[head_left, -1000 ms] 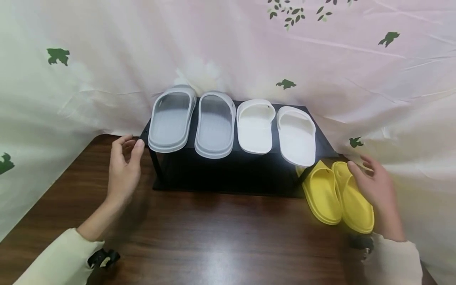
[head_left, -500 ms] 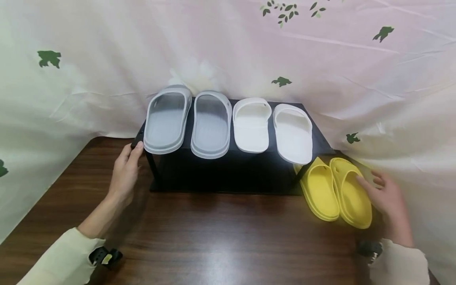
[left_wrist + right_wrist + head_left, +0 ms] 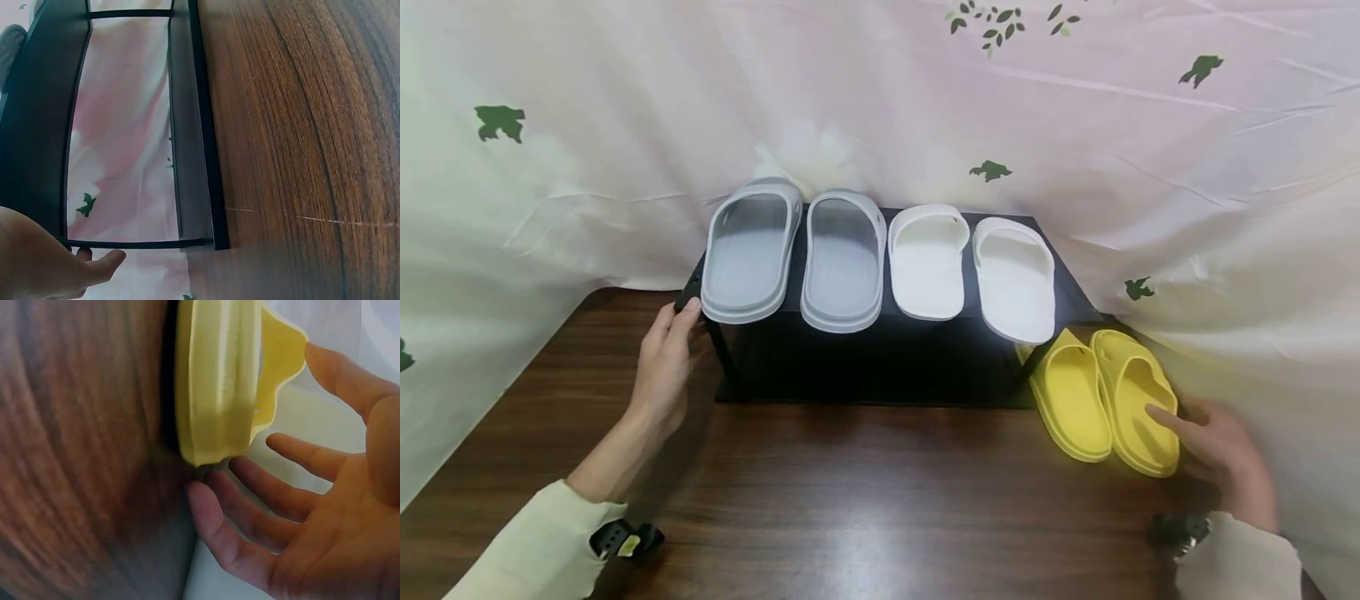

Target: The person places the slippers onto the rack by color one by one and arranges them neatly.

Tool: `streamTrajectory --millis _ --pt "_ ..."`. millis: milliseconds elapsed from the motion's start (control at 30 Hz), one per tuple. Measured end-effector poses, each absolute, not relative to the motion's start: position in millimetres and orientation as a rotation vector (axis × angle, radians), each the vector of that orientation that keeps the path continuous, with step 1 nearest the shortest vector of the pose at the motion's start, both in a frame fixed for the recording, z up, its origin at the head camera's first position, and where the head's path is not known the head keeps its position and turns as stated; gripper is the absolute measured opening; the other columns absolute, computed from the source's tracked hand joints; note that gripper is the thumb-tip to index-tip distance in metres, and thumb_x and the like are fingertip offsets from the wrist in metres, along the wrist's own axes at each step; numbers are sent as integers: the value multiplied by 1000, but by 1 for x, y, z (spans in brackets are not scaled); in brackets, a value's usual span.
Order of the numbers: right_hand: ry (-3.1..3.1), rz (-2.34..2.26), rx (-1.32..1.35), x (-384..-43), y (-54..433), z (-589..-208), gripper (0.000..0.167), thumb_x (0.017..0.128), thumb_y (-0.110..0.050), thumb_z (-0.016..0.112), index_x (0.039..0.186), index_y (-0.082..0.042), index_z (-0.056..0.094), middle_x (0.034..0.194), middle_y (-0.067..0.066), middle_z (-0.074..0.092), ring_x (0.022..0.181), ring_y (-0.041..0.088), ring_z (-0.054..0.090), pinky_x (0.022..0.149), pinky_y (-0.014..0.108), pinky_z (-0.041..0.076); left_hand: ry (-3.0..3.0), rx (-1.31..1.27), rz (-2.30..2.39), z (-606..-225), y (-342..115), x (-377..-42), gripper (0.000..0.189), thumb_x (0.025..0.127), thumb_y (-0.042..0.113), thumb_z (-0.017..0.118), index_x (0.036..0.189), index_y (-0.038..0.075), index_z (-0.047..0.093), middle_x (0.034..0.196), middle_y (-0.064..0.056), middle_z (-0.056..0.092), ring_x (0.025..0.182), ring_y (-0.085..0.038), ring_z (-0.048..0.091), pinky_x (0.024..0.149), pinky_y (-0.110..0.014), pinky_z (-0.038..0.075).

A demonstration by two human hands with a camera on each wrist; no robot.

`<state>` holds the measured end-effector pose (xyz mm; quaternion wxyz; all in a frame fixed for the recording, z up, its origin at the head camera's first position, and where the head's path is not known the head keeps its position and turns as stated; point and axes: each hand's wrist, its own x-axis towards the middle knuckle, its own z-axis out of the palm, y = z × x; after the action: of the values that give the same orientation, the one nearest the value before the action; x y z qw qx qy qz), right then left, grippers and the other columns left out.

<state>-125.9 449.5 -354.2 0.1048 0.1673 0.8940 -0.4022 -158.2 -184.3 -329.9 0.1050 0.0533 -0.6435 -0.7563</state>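
Observation:
In the head view, my left hand (image 3: 662,358) grips the front left corner of a black two-level shoe rack (image 3: 880,367). The left wrist view shows that hand's thumb and fingers at the rack's side bar (image 3: 137,245). At the right, my right hand (image 3: 1221,442) is beside a pair of yellow clogs, its thumb overlapping the right yellow clog (image 3: 1138,408). Seen from the right wrist, its fingers are spread around the clog's end, holding nothing. The left yellow clog (image 3: 1075,400) lies against its mate, partly behind the rack's right leg.
On the rack's top shelf stand two grey clogs (image 3: 747,258) and two white clogs (image 3: 1015,283) in a row. The rack rests on a dark brown wooden table (image 3: 865,500). A pale cloth (image 3: 880,100) with green prints hangs behind and at both sides.
My left hand has come up to the rack's corner and taken hold of it. My right hand has shifted right and lower along the right yellow clog. The clogs keep their places.

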Motion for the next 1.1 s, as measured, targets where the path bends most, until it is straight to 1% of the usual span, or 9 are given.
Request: streamTrajectory --millis 67,167,300,400,567,767,933,1000,1100 --pt "2567 -1215 521 -125 451 -355 99 103 -49 51 151 17 -5 155 43 -2 130 55 35 85 52 56 -1887 167 -2232 -330 -184 -158 25 105 45 51 112 22 55 125 4 51 120 -13 48 110 -50 29" --pt "2510 -1251 545 -124 454 -359 102 102 -50 52 151 12 -13 155 41 -14 140 60 14 87 51 55 -1881 169 -2239 -330 -184 -159 24 106 44 50 113 21 55 125 3 50 119 -13 47 107 -46 31" --pt "2500 -1250 550 -123 456 -366 103 101 -43 60 149 18 -9 153 46 -5 131 55 37 83 45 58 -1878 162 -2249 -331 -184 -158 25 106 44 50 115 21 54 126 3 49 121 -14 47 105 -43 32" --pt "2501 -1273 544 -122 458 -370 97 99 -28 66 148 22 -2 148 49 8 103 32 62 81 41 59 -1878 150 -2253 -332 -184 -157 25 105 45 51 115 21 54 126 4 49 122 -15 46 105 -45 32" --pt "2493 -1361 500 -120 462 -374 84 95 -6 66 146 25 7 132 48 32 81 7 63 79 37 59 -1890 117 -2244 -332 -184 -157 26 105 45 51 115 21 54 127 4 49 122 -17 46 106 -47 30" --pt "2508 -1410 437 -118 468 -372 74 96 -1 61 143 27 11 97 0 62 78 9 67 77 33 59 -1890 125 -2227 -331 -184 -158 24 106 44 51 113 21 54 126 4 49 119 -15 47 101 -42 32" --pt "2472 -1481 389 -115 476 -372 70 98 -2 58 141 29 13 92 -14 63 80 5 66 75 32 59 -1877 152 -2213 -332 -184 -160 21 105 41 51 113 21 55 122 3 53 117 -15 48 92 -33 35" --pt "2426 -1570 372 -113 480 -375 48 99 -2 59 133 26 39 92 -14 66 81 6 67 75 33 59 -1879 149 -2207 -332 -185 -161 21 105 40 51 113 21 55 120 3 54 117 -16 48 90 -32 35" --pt "2373 -1678 380 -112 484 -377 16 98 -1 62 113 -6 65 92 -17 67 81 9 69 74 35 59 -1886 142 -2197 -334 -187 -162 20 106 39 51 113 20 54 119 2 55 116 -15 48 89 -32 34"
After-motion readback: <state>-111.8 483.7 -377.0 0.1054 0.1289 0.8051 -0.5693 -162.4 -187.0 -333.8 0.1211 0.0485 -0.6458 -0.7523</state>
